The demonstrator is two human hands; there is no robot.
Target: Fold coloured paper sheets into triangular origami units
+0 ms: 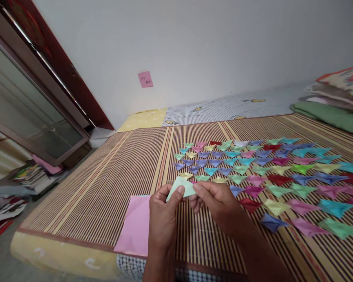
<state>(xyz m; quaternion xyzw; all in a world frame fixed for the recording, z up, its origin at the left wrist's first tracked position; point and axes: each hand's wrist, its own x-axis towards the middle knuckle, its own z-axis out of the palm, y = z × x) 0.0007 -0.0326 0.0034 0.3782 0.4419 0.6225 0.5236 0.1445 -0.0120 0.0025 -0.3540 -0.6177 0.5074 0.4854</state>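
Head view: a small pale green sheet of folded paper [186,188] is held up in front of the person, over the striped mat [106,176] and between the two hands. Its left part is gripped by the left hand [164,209], with the thumb laid across its face. Its right corner is pinched by the right hand [219,199] between thumb and forefinger; the other fingers are curled below. Just beside the left wrist, pink paper [133,225] is laid flat near the mat's front edge, partly hidden by that hand. To the right, folded paper pieces [273,222] in blue, green, pink, red and yellow are spread in rows, set close to one another. The mat is laid over a yellow and checked bedsheet [147,118]. A pink note [145,79] is stuck to the white wall [208,47], and a green cloth [332,117] is piled at the far right under cushions [348,84].
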